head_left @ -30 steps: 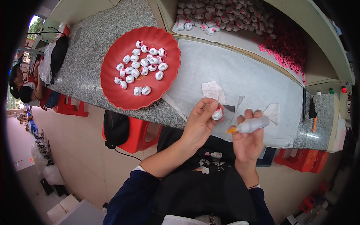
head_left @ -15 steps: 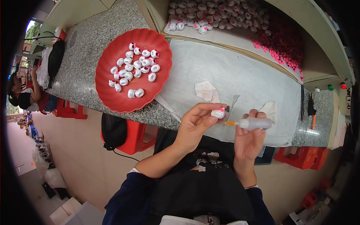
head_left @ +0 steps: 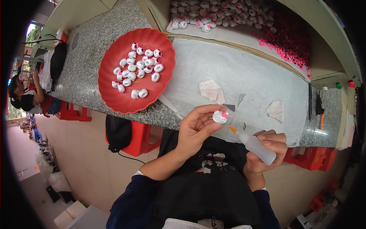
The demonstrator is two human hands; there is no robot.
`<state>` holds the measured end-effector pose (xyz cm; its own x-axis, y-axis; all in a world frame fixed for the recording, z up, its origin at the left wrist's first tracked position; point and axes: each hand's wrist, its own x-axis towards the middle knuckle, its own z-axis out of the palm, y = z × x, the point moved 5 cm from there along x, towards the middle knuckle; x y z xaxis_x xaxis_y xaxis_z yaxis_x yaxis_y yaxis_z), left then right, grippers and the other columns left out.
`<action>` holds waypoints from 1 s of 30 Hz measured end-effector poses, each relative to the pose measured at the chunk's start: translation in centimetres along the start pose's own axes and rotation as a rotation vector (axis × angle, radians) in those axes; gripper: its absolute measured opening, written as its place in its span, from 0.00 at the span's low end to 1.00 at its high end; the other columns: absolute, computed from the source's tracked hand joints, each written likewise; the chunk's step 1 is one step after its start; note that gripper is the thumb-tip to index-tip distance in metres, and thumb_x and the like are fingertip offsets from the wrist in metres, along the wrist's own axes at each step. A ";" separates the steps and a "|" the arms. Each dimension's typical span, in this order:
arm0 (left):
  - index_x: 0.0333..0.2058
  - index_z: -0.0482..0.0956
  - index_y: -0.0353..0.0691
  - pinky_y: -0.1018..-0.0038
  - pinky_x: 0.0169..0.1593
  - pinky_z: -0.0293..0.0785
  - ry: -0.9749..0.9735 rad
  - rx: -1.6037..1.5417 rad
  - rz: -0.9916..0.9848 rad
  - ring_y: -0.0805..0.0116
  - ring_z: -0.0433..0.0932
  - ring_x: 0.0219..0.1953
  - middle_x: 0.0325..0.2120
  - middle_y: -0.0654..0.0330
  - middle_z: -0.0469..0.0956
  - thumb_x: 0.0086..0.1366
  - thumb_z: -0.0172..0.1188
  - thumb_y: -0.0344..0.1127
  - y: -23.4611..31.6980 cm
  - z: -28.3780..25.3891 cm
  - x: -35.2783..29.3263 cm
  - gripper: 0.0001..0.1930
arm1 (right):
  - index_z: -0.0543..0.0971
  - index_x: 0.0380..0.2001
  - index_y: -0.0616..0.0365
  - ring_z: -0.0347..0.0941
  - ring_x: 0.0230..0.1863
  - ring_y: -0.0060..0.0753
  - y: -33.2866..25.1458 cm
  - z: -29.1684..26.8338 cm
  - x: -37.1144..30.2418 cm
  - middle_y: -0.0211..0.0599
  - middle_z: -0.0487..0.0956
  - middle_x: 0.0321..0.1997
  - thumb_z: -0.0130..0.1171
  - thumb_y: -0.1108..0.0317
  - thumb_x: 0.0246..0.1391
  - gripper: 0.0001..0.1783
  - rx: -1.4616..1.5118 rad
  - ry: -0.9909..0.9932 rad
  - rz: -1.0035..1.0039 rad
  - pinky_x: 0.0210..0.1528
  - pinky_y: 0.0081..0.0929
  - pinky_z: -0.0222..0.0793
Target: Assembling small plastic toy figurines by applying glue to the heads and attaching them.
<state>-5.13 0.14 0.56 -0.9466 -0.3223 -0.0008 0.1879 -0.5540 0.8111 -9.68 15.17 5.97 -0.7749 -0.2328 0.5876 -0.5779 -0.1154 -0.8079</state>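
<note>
My left hand (head_left: 193,129) is closed, pinching a small white plastic figure head with a pink patch (head_left: 220,116) between thumb and fingers. A translucent squeeze bottle with an orange nozzle (head_left: 260,150) rests in the grip of my right hand (head_left: 271,144). It tilts up to the left, and its tip is close to the white piece with a small gap between them. To the left, several similar white-and-pink pieces (head_left: 131,68) lie in a red scalloped plate (head_left: 110,96).
White paper (head_left: 228,57) covers the worktop, with crumpled tissues (head_left: 211,91) on it. A shelf beyond holds heaped white pieces (head_left: 228,13) and small pink parts (head_left: 288,42). A red stool (head_left: 143,141) stands under the granite counter (head_left: 89,49); another person (head_left: 28,93) sits far left.
My right hand has turned the bottle, so its base now points down to the right and its nozzle up to the left. The white piece has rotated slightly in my left hand, showing its pink patch.
</note>
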 end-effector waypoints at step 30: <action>0.41 0.63 0.31 0.75 0.45 0.64 -0.024 -0.009 -0.030 0.67 0.68 0.42 0.39 0.49 0.67 0.49 0.52 0.19 -0.4 0.2 0.0 0.18 | 0.63 0.27 0.55 0.60 0.20 0.23 -0.6 0.5 -0.1 0.32 0.63 0.26 0.64 0.62 0.34 0.21 0.009 -0.053 -0.099 0.20 0.19 0.61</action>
<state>-5.21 0.50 0.38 -0.9579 -0.2868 -0.0115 0.1611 -0.5700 0.8057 -9.09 14.81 6.37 -0.6993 -0.2704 0.6617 -0.6487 -0.1486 -0.7464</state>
